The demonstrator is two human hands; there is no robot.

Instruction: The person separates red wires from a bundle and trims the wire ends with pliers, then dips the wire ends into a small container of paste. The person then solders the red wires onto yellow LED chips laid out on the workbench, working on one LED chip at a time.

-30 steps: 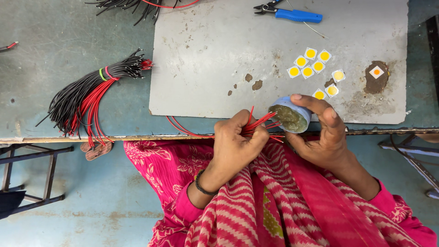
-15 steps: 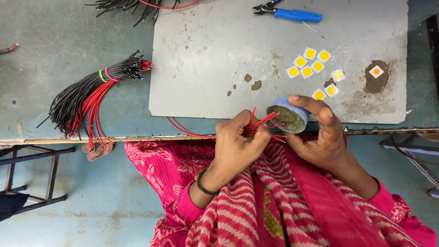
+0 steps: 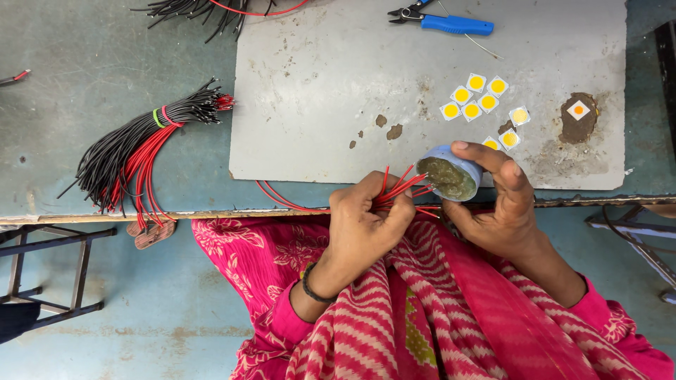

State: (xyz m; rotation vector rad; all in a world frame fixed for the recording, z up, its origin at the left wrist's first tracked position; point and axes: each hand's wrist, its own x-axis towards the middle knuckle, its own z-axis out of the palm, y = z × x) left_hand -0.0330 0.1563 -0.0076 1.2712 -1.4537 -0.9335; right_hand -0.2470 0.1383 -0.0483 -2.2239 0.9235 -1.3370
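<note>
My left hand [image 3: 366, 218] grips a small bunch of red wires [image 3: 400, 188] at the table's near edge, their tips pointing into a small round blue tub [image 3: 454, 172] of greenish-brown paste. My right hand [image 3: 500, 204] holds that tub tilted toward the wires, thumb over its rim. The red wires trail back under my left hand along the edge of the grey metal sheet [image 3: 338, 91].
A banded bundle of black and red wires [image 3: 141, 144] lies on the left of the bench. Several yellow square chips [image 3: 482, 102] and one orange-centred chip [image 3: 579, 109] sit on the sheet. Blue-handled cutters [image 3: 447, 22] lie at the top, more wires [image 3: 204, 8] beyond.
The wire tips have stayed at the tub's mouth, with only slight shifts of both hands. Nothing else on the bench has moved.
</note>
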